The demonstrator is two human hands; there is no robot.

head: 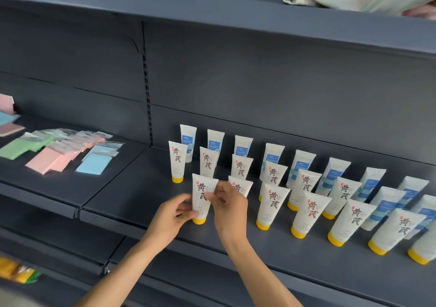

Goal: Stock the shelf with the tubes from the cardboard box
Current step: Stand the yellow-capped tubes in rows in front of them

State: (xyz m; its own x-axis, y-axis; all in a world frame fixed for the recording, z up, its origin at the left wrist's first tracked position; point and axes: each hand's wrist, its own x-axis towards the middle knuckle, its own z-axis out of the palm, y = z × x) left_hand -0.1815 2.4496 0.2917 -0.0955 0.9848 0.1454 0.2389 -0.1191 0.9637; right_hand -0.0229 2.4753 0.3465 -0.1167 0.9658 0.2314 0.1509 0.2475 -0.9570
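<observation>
Held tube (202,197): white with dark brush characters and a yellow cap; upright on its cap at the left end of the front row.
Yellow-capped tubes (271,206): same design, standing cap-down in rows running to the right.
Blue-labelled tubes (273,158): white, standing in the back row.
Shelf (132,203): dark grey metal, tubes on its right section.

Two bare forearms enter frame from 6 o'clock. Left hand (173,214) and right hand (230,208): no gloves, rings, watch or wristband visible. No sleeve on either arm up to the frame edge. Fingernails short, unpainted as far as discernible.
</observation>
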